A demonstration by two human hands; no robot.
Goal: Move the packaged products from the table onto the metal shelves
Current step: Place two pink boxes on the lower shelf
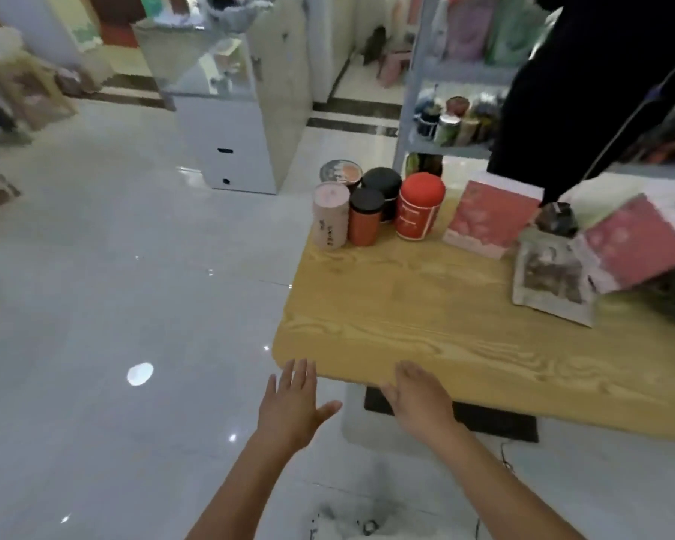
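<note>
From the head camera, the left hand (293, 407) and the right hand (417, 403) are both spread flat with straight fingers, apart from each other and holding nothing; the left hangs over the glossy white tiled floor (114, 286) just beside the near corner of the light wooden table (425, 325); the right's fingertips reach the table's near edge. At the table's far left corner stand a pale pink cylindrical tube (330, 216), an orange jar with a black lid (365, 218) and a red tin with a domed lid (419, 206), close together; to their right a pink-and-white carton (488, 220), a silvery printed pouch (554, 278) and a second, tilted pink carton (640, 243). Behind the table rises the grey metal shelving (414, 91), already bearing jars and pouches; a person in dark clothing (585, 91) stands before it.
</note>
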